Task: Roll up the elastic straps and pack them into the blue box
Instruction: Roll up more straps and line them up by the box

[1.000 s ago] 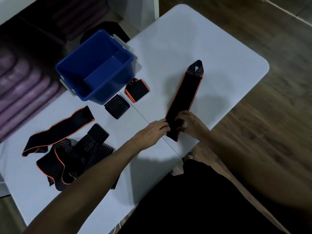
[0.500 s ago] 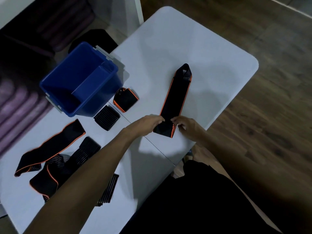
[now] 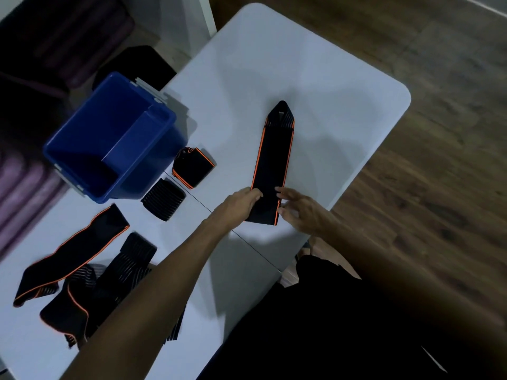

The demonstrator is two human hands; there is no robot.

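Note:
A long black elastic strap with orange edges [image 3: 273, 160] lies flat on the white table [image 3: 315, 86], pointing away from me. Its near end is folded over. My left hand [image 3: 241, 201] grips that near end on its left side. My right hand [image 3: 297, 208] touches the right side of the same end, fingers partly spread. The blue box [image 3: 109, 141] stands at the table's left and holds nothing that I can see. Two rolled straps, one orange-edged [image 3: 193, 167] and one ribbed black [image 3: 163, 200], sit beside the box.
A loose orange-edged strap [image 3: 74, 252] and a heap of several unrolled straps [image 3: 101, 286] lie at the near left. A seam [image 3: 247, 239] crosses the table. Wooden floor [image 3: 439, 133] lies beyond the right edge. A dark cushion and purple bedding sit at far left.
The near end of the long strap has been folded over and the strap looks shorter. Both hands moved slightly farther along it. The camera shifted, so everything appears lower and more to the right.

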